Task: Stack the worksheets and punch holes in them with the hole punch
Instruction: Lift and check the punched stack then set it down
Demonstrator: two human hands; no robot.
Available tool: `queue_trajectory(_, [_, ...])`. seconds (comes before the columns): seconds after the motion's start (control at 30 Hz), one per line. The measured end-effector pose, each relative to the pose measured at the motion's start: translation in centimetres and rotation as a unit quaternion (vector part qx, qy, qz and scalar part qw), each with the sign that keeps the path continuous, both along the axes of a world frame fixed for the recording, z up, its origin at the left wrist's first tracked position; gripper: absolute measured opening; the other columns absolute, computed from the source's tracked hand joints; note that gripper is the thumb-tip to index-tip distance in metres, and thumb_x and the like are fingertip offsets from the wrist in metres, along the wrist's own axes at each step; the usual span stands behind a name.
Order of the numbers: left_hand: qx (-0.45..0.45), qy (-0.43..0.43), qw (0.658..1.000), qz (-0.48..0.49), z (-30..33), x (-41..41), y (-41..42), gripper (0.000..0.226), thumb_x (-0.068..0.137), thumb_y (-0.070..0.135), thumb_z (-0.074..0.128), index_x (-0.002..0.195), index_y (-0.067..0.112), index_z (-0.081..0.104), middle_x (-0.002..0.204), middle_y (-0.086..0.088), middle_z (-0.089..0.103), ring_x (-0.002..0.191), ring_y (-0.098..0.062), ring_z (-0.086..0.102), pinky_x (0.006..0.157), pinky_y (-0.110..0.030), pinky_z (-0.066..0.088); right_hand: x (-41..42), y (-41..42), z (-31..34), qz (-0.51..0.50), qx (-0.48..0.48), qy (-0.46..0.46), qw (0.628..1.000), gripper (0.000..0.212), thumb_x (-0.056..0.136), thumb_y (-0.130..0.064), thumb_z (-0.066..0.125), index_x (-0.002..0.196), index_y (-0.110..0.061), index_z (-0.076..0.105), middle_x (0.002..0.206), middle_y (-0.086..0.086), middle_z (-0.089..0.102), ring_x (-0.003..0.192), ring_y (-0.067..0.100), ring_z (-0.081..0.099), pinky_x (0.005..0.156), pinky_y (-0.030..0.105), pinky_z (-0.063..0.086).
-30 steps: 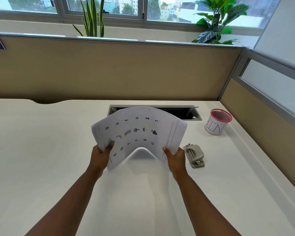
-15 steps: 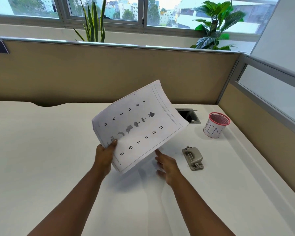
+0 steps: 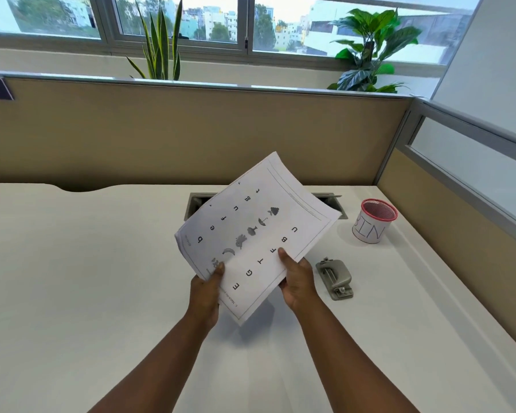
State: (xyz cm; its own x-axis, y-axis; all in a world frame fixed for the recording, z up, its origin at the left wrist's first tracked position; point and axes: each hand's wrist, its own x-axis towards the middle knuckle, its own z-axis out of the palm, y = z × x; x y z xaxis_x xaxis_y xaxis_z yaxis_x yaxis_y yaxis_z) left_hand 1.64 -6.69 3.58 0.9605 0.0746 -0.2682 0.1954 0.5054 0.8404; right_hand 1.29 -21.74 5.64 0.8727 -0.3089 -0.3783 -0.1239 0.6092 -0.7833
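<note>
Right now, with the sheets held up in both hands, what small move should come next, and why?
Probably lower the worksheets and tap their edges square on the desk. Both the left hand and right hand hold them tilted in the air, and the hole punch lies untouched beside the right hand.

worksheets (image 3: 259, 234): "b e f u g t", "E G T F B U" | cup (image 3: 370, 226): "BIN"

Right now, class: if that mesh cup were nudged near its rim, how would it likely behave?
The cup looks light: thin mesh and, as far as the view shows, empty, so it would probably slide or tip easily. It is round, so once tipped it may roll across the smooth desk.
</note>
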Motion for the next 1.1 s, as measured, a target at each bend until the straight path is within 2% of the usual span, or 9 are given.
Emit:
queue_trajectory(0.1, [0.016, 0.0, 1.0, -0.013, -0.5, -0.3, 0.1, 0.023, 0.089, 0.007, 0.055, 0.112, 0.013, 0.055, 0.104, -0.006, 0.064, 0.085, -0.018, 0.063, 0.071, -0.032, 0.053, 0.4, 0.2, 0.4, -0.03, -0.057, -0.009, 0.998, 0.033, 0.088, 0.001, 0.056, 0.12, -0.001, 0.056, 0.122, 0.017, 0.06, 0.107, 0.033, 0.06, 0.096, 0.047, 0.048])
queue_trajectory(0.17, [0.024, -0.001, 1.0, -0.018, -0.5, 0.0, 0.6, 0.023, 0.088, 0.01, 0.058, 0.11, 0.015, 0.057, 0.101, -0.002, 0.067, 0.084, -0.016, 0.065, 0.064, -0.029, 0.055, 0.7, -0.1, 0.6, -0.042, -0.089, -0.011, 0.995, 0.03, 0.087, 0.002, 0.056, 0.117, -0.001, 0.057, 0.122, 0.019, 0.06, 0.112, 0.034, 0.057, 0.102, 0.049, 0.044])
queue_trajectory(0.27, [0.006, 0.001, 1.0, 0.0, 0.1, 0.9, 2.2, 0.012, 0.088, 0.019, 0.058, 0.099, 0.019, 0.063, 0.094, 0.002, 0.069, 0.08, -0.014, 0.066, 0.054, -0.023, 0.057, 1.0, -0.8, 1.1, -0.041, -0.128, -0.037, 0.99, 0.021, 0.087, 0.002, 0.057, 0.1, -0.013, 0.06, 0.111, 0.012, 0.062, 0.1, 0.026, 0.059, 0.098, 0.043, 0.046])
queue_trajectory(0.4, [0.064, -0.013, 0.998, 0.003, 1.8, 2.8, 4.9, 0.025, 0.092, 0.037, 0.05, 0.096, 0.018, 0.064, 0.086, -0.003, 0.066, 0.072, -0.017, 0.061, 0.052, -0.022, 0.051, 1.0, -2.3, 1.6, -0.009, -0.199, -0.062, 0.978, 0.021, 0.087, -0.004, 0.059, 0.105, -0.013, 0.059, 0.104, 0.008, 0.063, 0.092, 0.025, 0.061, 0.087, 0.038, 0.05])
queue_trajectory(0.57, [0.208, -0.081, 0.974, -0.048, 3.8, 4.6, 6.1, 0.019, 0.088, 0.022, 0.059, 0.105, 0.016, 0.063, 0.082, 0.0, 0.069, 0.066, -0.01, 0.067, 0.052, -0.017, 0.053, 0.7, -2.8, 1.9, 0.051, -0.289, -0.067, 0.954, 0.009, 0.087, -0.013, 0.06, 0.09, -0.022, 0.063, 0.092, 0.006, 0.068, 0.072, 0.014, 0.067, 0.062, 0.023, 0.057])
queue_trajectory(0.7, [0.229, -0.116, 0.963, -0.087, 4.7, 4.9, 5.1, 0.019, 0.088, 0.017, 0.058, 0.106, 0.011, 0.063, 0.09, -0.001, 0.069, 0.076, -0.015, 0.066, 0.056, -0.019, 0.055, 0.2, -1.7, 1.5, 0.048, -0.316, -0.086, 0.943, 0.012, 0.087, -0.015, 0.06, 0.099, -0.014, 0.062, 0.099, 0.014, 0.069, 0.084, 0.027, 0.066, 0.08, 0.04, 0.056])
queue_trajectory(0.83, [0.221, -0.137, 0.961, -0.089, 4.4, 4.4, 3.8, 0.013, 0.089, 0.015, 0.057, 0.101, 0.016, 0.061, 0.089, 0.005, 0.068, 0.073, -0.01, 0.068, 0.054, -0.015, 0.054, -0.2, -0.6, 1.3, 0.044, -0.313, -0.097, 0.944, 0.009, 0.089, -0.015, 0.059, 0.096, -0.019, 0.062, 0.094, 0.006, 0.068, 0.086, 0.023, 0.065, 0.083, 0.038, 0.055])
queue_trajectory(0.97, [0.229, -0.166, 0.956, -0.076, 3.5, 3.6, 3.5, 0.017, 0.089, 0.009, 0.057, 0.093, 0.025, 0.062, 0.086, 0.013, 0.068, 0.066, 0.005, 0.069, 0.053, -0.01, 0.051, -0.5, -0.6, 0.5, 0.027, -0.298, -0.068, 0.952, 0.023, 0.087, -0.014, 0.061, 0.108, -0.006, 0.063, 0.1, 0.009, 0.068, 0.089, 0.026, 0.065, 0.081, 0.035, 0.055])
queue_trajectory(1.1, [0.241, -0.141, 0.957, -0.083, 2.5, 3.0, 3.1, 0.012, 0.09, 0.011, 0.056, 0.097, 0.019, 0.062, 0.086, 0.008, 0.067, 0.074, -0.006, 0.066, 0.057, -0.014, 0.052, -0.7, -0.5, -0.6, 0.028, -0.314, -0.043, 0.948, 0.032, 0.085, -0.012, 0.063, 0.114, 0.001, 0.06, 0.108, 0.014, 0.066, 0.096, 0.028, 0.062, 0.091, 0.041, 0.052])
